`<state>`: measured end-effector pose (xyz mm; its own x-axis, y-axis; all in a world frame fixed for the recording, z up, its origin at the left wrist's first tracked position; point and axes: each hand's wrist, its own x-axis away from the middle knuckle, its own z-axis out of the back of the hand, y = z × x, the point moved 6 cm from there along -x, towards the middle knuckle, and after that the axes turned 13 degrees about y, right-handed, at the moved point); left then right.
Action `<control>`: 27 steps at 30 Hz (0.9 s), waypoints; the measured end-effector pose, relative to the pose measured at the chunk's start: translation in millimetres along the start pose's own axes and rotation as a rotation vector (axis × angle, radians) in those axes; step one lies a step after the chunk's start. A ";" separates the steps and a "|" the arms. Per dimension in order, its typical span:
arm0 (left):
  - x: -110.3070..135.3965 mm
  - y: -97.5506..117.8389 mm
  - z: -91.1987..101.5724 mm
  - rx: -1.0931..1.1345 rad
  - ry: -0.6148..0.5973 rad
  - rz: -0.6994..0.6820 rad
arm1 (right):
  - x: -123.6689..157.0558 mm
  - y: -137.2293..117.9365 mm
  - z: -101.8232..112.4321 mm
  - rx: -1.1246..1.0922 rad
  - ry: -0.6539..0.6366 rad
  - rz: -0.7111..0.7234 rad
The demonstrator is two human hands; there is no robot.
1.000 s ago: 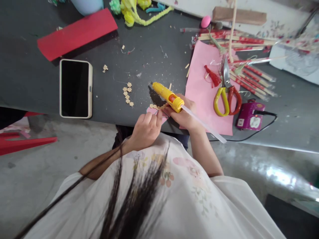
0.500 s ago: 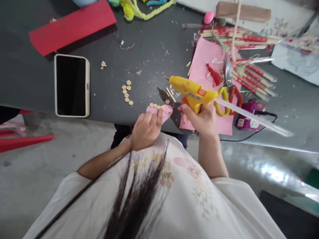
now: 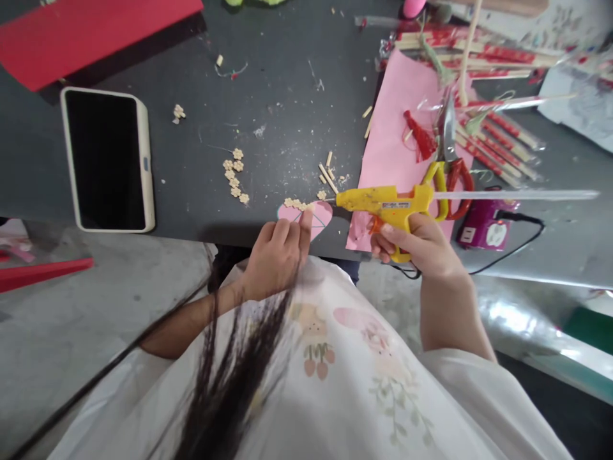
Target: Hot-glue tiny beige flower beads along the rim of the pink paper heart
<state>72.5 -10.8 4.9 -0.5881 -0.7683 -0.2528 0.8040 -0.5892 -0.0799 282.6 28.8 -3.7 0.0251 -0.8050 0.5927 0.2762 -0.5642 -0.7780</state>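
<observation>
My right hand [image 3: 421, 246] wraps the yellow glue gun [image 3: 373, 199], nozzle just beside the pink paper cutout [image 3: 322, 216] at the dark table's [image 3: 282, 76] near edge! My left hand [image 3: 275, 252] bunches over it; pinching, can't tell. Gluing, I'd judge: calls for steady aim beside those flower-shaped beads [image 3: 293, 203].

A white-cased smartphone [image 3: 106, 160] lies left, a red card [image 3: 103, 29] beyond it. Right, scissors [image 3: 448, 131] and a red tassel [image 3: 421, 135] lie on pink paper [image 3: 387, 121], plastic-wrapped chopsticks [image 3: 495, 144] just beside.
</observation>
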 end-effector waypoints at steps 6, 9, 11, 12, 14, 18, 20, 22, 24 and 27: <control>-3.6 -0.1 2.4 -0.046 0.099 0.034 | -4.3 0.8 -4.6 0.022 -0.067 -0.017; -4.1 -0.5 1.5 -0.008 0.088 0.043 | -6.2 3.5 -4.2 0.039 -0.077 -0.020; -5.2 -0.2 3.9 -0.016 0.125 0.020 | -6.7 4.9 -3.7 0.040 -0.082 -0.028; -5.9 -0.2 5.2 -0.028 0.143 0.008 | -6.8 5.3 -3.7 0.038 -0.086 -0.034; -7.2 -1.1 5.7 -0.048 0.143 -0.002 | -7.1 5.6 -3.9 0.031 -0.089 -0.045; -8.7 -2.3 5.9 -0.060 0.151 -0.016 | -8.3 5.9 -5.2 0.030 -0.084 -0.068; -8.9 -1.9 6.6 -0.053 0.174 -0.029 | -9.0 6.0 -6.1 0.030 -0.085 -0.081; -9.4 -2.1 7.1 -0.058 0.192 -0.027 | -9.2 5.2 -7.3 0.025 -0.092 -0.087; -10.0 -2.4 7.5 -0.063 0.209 -0.023 | -9.3 3.5 -8.2 0.016 -0.090 -0.086; -10.2 -2.0 7.3 -0.054 0.229 -0.026 | -9.5 0.5 -9.2 0.007 -0.080 -0.094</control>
<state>76.3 -3.6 14.7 -0.5784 -0.6724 -0.4618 0.7959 -0.5893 -0.1388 273.6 34.4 -11.7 0.0756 -0.7309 0.6783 0.2878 -0.6353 -0.7167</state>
